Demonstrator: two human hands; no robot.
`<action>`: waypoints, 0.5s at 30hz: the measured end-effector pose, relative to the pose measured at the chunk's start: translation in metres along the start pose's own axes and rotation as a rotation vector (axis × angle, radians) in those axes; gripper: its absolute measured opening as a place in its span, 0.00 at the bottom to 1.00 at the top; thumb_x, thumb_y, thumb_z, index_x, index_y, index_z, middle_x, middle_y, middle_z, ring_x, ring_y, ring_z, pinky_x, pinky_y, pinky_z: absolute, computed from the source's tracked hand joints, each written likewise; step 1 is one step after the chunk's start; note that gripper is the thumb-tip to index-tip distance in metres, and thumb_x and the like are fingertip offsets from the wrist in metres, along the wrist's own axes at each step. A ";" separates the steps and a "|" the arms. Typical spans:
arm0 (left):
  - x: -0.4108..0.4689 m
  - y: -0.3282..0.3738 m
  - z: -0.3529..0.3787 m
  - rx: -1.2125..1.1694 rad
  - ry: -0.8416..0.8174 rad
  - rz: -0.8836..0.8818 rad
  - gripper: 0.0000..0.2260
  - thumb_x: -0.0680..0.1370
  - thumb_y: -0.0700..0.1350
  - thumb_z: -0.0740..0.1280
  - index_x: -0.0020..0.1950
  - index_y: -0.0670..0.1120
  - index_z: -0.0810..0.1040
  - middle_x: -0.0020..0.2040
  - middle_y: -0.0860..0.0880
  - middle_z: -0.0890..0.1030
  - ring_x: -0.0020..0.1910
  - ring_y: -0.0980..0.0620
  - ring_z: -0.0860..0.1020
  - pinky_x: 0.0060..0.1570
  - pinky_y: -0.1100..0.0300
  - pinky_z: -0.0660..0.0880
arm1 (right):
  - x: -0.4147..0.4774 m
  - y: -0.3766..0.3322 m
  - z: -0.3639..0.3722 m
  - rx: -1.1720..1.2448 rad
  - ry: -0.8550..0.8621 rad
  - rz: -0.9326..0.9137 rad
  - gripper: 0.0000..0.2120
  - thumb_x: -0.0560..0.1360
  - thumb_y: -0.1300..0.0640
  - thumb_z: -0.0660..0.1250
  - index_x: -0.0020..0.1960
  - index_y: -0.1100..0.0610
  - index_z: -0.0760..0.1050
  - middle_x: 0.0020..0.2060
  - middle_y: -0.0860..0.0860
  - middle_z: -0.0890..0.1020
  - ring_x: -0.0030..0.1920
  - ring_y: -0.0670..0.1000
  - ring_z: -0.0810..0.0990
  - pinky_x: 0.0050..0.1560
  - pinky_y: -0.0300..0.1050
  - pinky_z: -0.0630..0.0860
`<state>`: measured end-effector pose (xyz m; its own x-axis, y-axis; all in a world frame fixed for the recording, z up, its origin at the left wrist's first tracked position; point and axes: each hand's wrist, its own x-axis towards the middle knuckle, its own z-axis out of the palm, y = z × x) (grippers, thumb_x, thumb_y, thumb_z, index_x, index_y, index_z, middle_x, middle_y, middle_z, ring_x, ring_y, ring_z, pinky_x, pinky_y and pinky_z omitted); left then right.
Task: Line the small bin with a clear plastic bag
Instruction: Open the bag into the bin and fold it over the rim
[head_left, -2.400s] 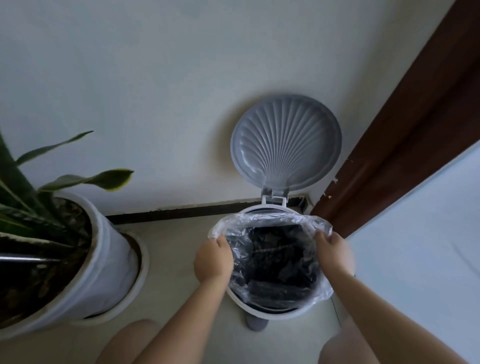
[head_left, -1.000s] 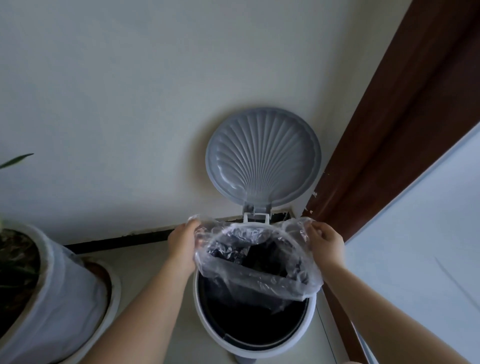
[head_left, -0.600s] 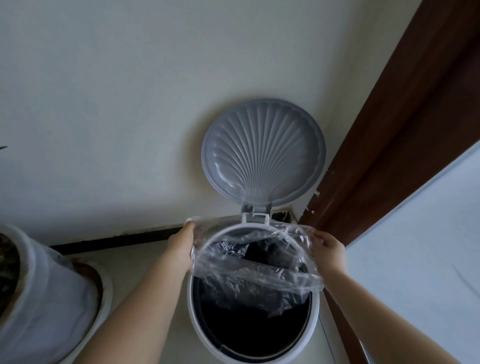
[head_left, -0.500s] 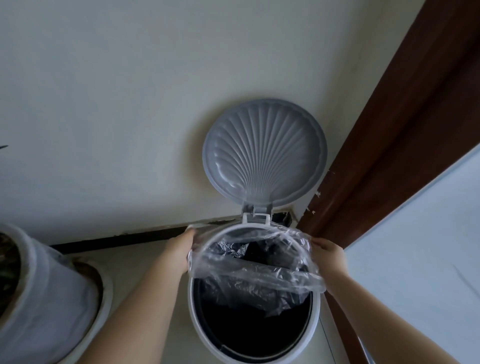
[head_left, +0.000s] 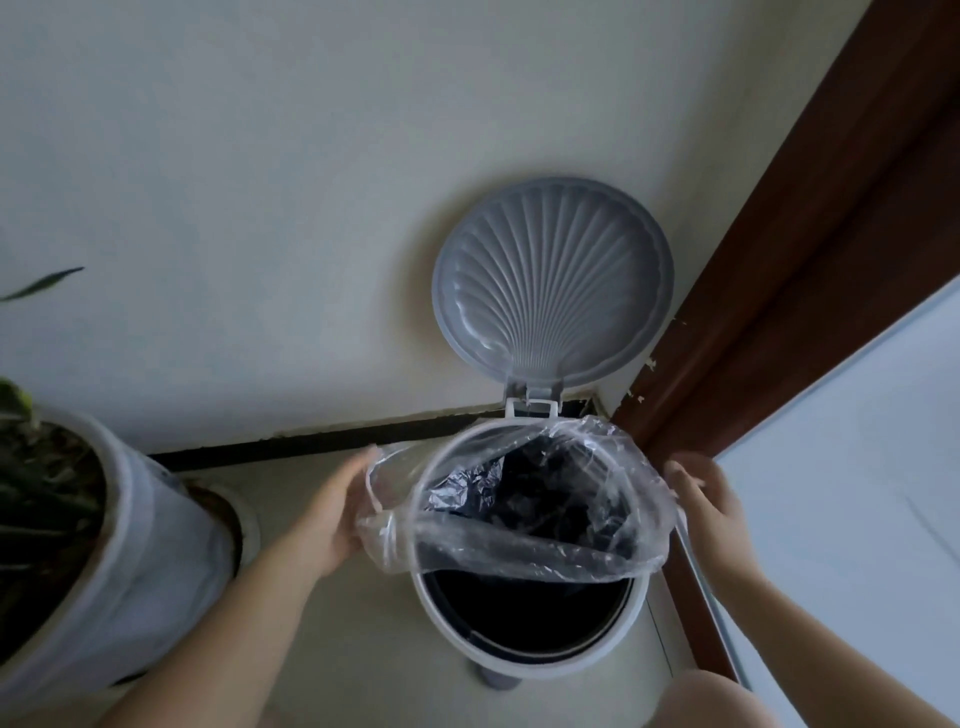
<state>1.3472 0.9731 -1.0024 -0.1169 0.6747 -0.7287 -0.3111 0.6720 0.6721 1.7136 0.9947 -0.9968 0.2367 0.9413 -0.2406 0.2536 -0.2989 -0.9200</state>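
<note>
My left hand (head_left: 332, 519) is at the left side of the small round white bin (head_left: 530, 660), fingers lightly curled w/ the crumpled clear plastic bag (head_left: 519, 551) bunched against them; can't tell if they actually pinch the film. My right hand (head_left: 711, 509) sits just beside the bin's right side, fingers loosely spread next to the bag's edge, grip not clear either. The bag's mouth is stretched over the far rim & both sides, while its near edge crosses the opening as a wrinkled band, leaving the near rim bare. Through the film the dark interior shows w/ silvery creases. The grey shell-ribbed lid (head_left: 553, 280) stands open against the wall. Bin is on the floor, white plant pot (head_left: 130, 571) to the left.
</note>
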 end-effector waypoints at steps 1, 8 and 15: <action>-0.003 0.003 0.004 0.045 0.102 0.199 0.18 0.70 0.57 0.69 0.52 0.46 0.80 0.50 0.47 0.81 0.49 0.47 0.80 0.45 0.58 0.73 | -0.007 -0.007 -0.002 -0.121 0.043 -0.158 0.12 0.76 0.48 0.64 0.58 0.51 0.73 0.52 0.48 0.78 0.56 0.51 0.77 0.51 0.43 0.72; -0.052 -0.017 0.052 1.299 -0.099 1.486 0.23 0.70 0.65 0.67 0.59 0.53 0.75 0.60 0.55 0.75 0.60 0.55 0.72 0.62 0.57 0.65 | -0.050 -0.026 0.004 -0.815 -0.387 -1.078 0.23 0.70 0.38 0.69 0.60 0.48 0.76 0.56 0.48 0.77 0.57 0.50 0.75 0.56 0.49 0.71; -0.050 -0.050 0.057 1.498 -0.097 1.628 0.05 0.76 0.49 0.65 0.47 0.51 0.80 0.54 0.52 0.80 0.53 0.49 0.75 0.53 0.54 0.69 | -0.057 0.011 0.010 -0.951 -0.297 -1.172 0.18 0.72 0.43 0.68 0.58 0.49 0.73 0.55 0.48 0.72 0.52 0.53 0.74 0.55 0.46 0.67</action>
<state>1.4223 0.9235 -0.9923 0.5997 0.7060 0.3767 0.7219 -0.6804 0.1261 1.6939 0.9388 -0.9962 -0.6773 0.6732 0.2970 0.6707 0.7308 -0.1269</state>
